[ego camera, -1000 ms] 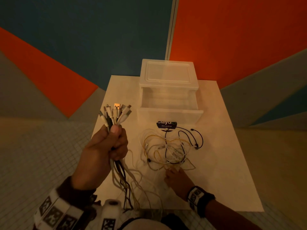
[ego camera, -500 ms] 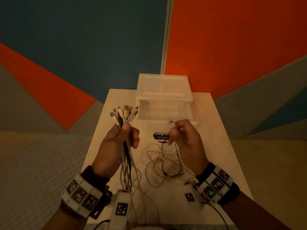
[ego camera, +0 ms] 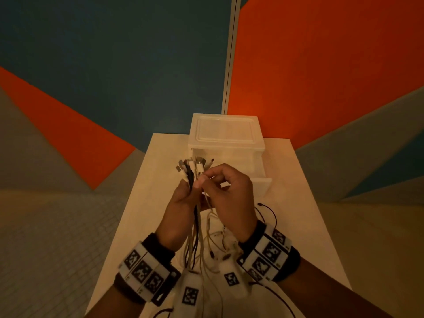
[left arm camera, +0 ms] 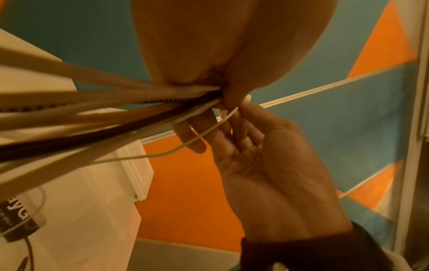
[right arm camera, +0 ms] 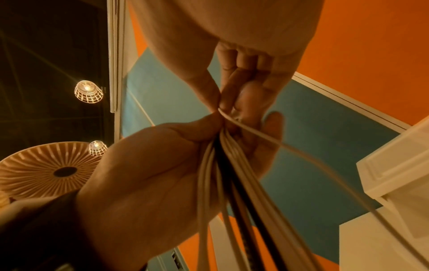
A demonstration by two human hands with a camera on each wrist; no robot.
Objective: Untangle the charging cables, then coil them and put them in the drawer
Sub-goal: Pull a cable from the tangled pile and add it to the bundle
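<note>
While the left hand (ego camera: 181,203) clenches a bundle of smooth round cables (ego camera: 195,216) at frame center, plugs fanned upward, the right hand (ego camera: 229,196) pinches one thin white cable (left arm camera: 202,135). Behind them, the translucent plastic drawer (ego camera: 259,180) stands open on the pale table (ego camera: 142,203).

White and black cables (ego camera: 193,173)

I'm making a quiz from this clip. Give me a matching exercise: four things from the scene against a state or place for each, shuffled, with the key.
Things:
1. left hand
2. right hand
3. drawer
4. black cable

States:
A. pulled open under the plastic box
B. grips the cable bundle, plugs pointing up
C. lies looped on the table
D. pinches one thin white cable

Pairs: 1-B, 2-D, 3-A, 4-C
</note>
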